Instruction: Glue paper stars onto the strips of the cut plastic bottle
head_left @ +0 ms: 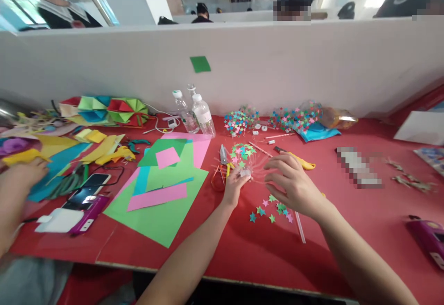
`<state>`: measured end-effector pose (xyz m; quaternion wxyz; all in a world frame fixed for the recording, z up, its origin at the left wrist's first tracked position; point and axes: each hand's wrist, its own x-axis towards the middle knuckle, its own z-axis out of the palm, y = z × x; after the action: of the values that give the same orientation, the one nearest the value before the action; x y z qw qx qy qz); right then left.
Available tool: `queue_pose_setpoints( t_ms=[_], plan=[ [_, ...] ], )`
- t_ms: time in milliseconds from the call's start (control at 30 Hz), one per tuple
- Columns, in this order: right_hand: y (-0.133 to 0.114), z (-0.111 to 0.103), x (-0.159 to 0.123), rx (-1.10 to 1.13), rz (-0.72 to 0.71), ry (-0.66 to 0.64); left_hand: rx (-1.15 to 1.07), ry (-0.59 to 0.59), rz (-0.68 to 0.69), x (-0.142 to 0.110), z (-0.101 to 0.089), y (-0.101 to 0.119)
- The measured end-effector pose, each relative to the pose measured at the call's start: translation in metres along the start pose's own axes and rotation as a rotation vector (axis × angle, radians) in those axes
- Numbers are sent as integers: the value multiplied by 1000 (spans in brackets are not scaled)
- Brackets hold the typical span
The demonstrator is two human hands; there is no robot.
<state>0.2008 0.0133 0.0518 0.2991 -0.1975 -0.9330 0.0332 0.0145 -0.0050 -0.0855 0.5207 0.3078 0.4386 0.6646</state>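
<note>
My left hand (236,185) is closed around the neck end of a clear plastic piece (245,173), which looks like a bottle top cut into thin strips. Colourful paper stars (243,153) cover the far side of that piece. My right hand (294,182) hovers just to its right, fingers apart and with nothing visible in them. Below the hands, loose paper stars (272,208) lie scattered on the red table (222,240). Scissors (223,157) rest beside my left hand. A clear straw-like strip (300,227) lies under my right hand, near a yellow-handled tool (303,160).
Coloured paper sheets (163,224), a phone (92,189) and a purple device (90,214) lie to the left. Plastic bottles (204,113) and star-covered pieces (294,117) stand along the wall. Another person's hand (29,173) reaches in at far left.
</note>
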Motion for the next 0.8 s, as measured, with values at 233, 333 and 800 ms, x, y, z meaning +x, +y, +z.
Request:
queue_pose_setpoints(
  t_ms=[233,333,800],
  plan=[
    [-1,3,-11,-49,-1,53,13,0,28,-1,4,6],
    [4,9,-17,-70,9,35,4,-7,32,-3,7,10],
    [-4,1,6,-93,-112,57,-9,-16,33,-3,5,8]
  ],
)
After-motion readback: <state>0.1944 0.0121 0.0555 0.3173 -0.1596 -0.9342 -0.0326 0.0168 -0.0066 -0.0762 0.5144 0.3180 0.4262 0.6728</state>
